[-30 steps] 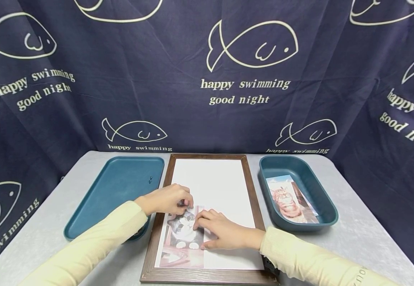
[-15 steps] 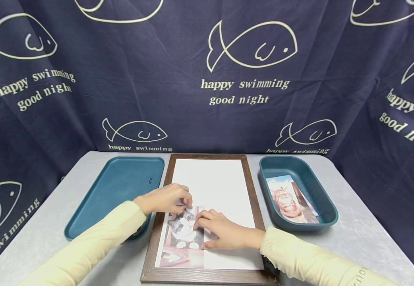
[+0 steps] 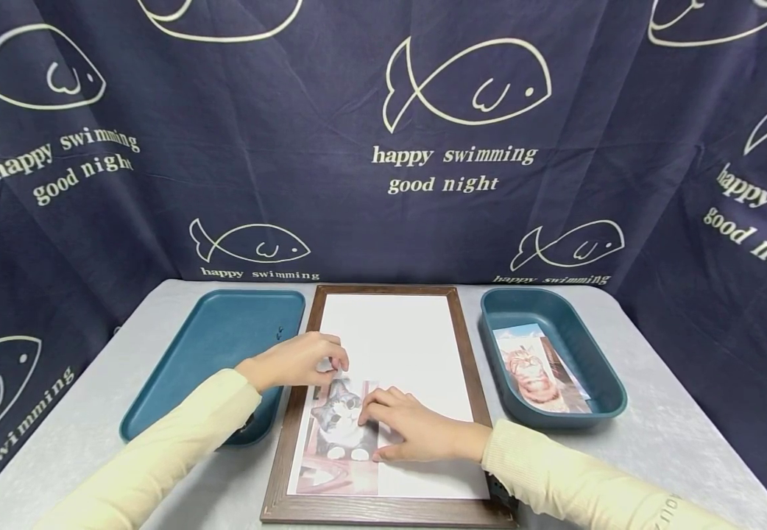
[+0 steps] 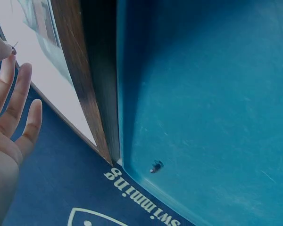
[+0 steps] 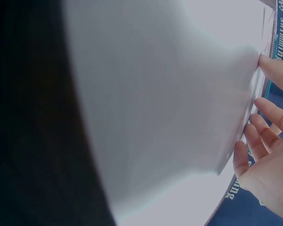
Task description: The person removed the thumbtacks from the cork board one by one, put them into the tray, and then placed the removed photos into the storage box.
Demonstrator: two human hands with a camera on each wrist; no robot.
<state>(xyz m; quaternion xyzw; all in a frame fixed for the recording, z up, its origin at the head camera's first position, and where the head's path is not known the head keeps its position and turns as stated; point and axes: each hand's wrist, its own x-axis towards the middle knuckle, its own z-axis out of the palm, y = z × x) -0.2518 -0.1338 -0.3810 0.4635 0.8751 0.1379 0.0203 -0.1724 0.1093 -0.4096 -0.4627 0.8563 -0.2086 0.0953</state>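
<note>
A brown-framed white board lies in the middle of the table, with a cat photo on its near left part. My right hand rests on the photo's right side, fingers spread and fingertips on the paper. My left hand is above the photo's top left corner, over the frame's left edge. Its thumb and forefinger pinch a pushpin, whose thin needle sticks out in the left wrist view. The other fingers are loosely extended.
Left of the board is a flat blue tray with small dark pins near its right edge. A deeper blue bin on the right holds several photos. A dark fish-print curtain stands behind the table.
My left hand has drawn back slightly, left and away from the photo's top edge, with the pushpin between its fingers. The right hand and the photo have stayed in place.
</note>
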